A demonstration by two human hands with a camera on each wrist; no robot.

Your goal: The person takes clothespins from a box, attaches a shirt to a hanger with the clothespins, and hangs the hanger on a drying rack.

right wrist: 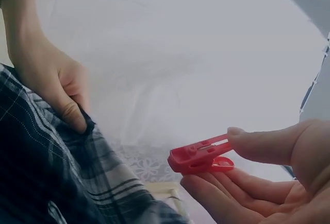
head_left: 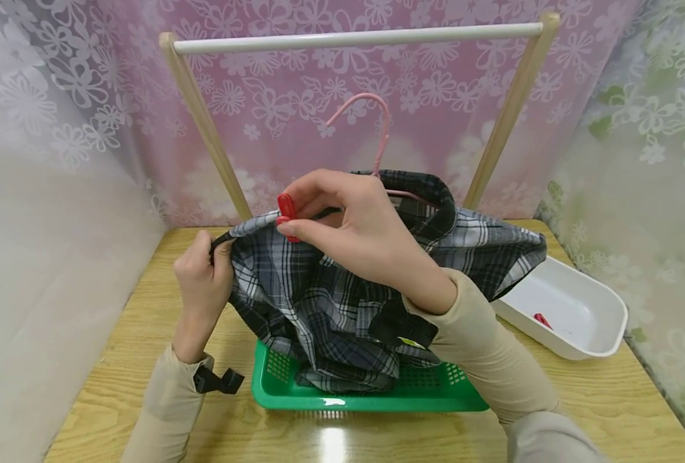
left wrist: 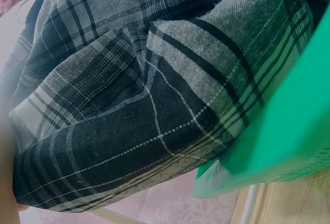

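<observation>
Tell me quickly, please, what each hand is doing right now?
Left hand: closed, gripping the plaid shirt at its shoulder edge.
Right hand: closed, pinching a red clothespin above the shirt.

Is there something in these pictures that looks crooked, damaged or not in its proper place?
Little stands out. The plaid shirt sits unevenly on the pink hanger, its lower part bunched into the green basket. The hanger hook is below the rail, not on it. No damage shows.

No text, brand, number or sign can be read anywhere; the shirt's small tag [head_left: 413, 343] is illegible.
</observation>
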